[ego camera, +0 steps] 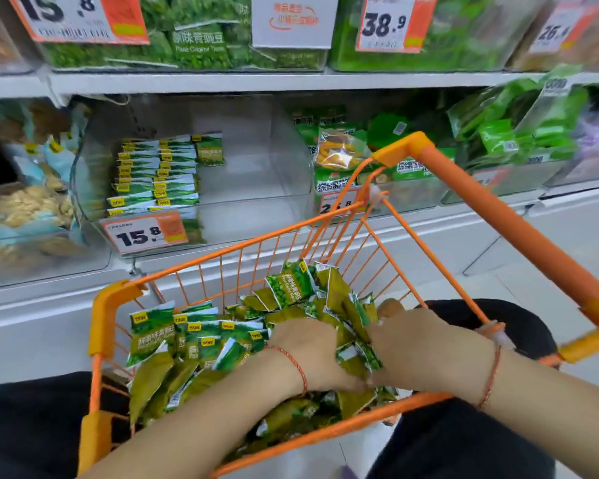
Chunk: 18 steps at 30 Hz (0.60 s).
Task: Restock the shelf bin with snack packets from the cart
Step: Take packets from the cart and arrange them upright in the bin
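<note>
We have both hands down in the orange cart (391,146), buried among the green snack packets (287,288) heaped across its floor. Our left hand (312,347) and right hand (419,344) close around a clump of packets between them. The clear shelf bin (256,174) holds stacked packets at its left side.

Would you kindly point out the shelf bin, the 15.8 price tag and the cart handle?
shelf bin (256,160), head view, bare clear back wall.
15.8 price tag (142,235), head view, printed digits.
cart handle (505,216), head view, orange bar's middle.
</note>
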Each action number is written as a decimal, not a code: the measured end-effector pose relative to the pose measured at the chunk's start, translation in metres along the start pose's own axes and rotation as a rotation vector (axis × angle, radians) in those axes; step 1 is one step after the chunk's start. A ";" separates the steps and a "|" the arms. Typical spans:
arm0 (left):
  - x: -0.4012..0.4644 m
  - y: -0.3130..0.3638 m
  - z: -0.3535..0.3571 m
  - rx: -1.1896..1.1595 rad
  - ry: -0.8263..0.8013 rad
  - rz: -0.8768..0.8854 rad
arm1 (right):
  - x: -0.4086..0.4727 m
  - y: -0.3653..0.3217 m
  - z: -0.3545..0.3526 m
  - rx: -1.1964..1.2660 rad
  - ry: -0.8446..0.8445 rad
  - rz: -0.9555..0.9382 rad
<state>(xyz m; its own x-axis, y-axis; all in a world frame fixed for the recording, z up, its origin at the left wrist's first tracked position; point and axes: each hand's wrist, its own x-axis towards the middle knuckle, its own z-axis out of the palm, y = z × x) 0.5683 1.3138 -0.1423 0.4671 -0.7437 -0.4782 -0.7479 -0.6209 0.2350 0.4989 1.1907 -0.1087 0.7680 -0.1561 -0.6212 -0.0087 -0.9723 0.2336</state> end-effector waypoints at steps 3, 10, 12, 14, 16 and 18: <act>0.005 -0.007 0.004 -0.101 0.058 -0.057 | 0.000 -0.014 0.014 0.087 0.069 0.055; 0.011 -0.031 -0.005 -0.268 0.044 -0.062 | 0.008 -0.020 0.008 0.263 0.225 0.084; 0.007 -0.044 -0.013 -0.298 0.064 -0.089 | 0.011 -0.022 -0.001 0.349 0.298 0.061; 0.001 -0.062 -0.023 -0.333 0.084 -0.137 | 0.018 -0.026 -0.010 0.443 0.345 0.048; -0.007 -0.083 -0.029 -0.440 0.102 -0.178 | 0.027 -0.032 -0.017 0.580 0.376 0.019; -0.017 -0.102 -0.033 -0.510 0.141 -0.216 | 0.035 -0.037 -0.024 0.739 0.389 -0.010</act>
<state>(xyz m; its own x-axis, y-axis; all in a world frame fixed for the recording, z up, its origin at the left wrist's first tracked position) 0.6524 1.3822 -0.1298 0.6687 -0.5911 -0.4511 -0.3229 -0.7773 0.5399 0.5413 1.2254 -0.1215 0.9353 -0.2076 -0.2866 -0.3147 -0.8581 -0.4058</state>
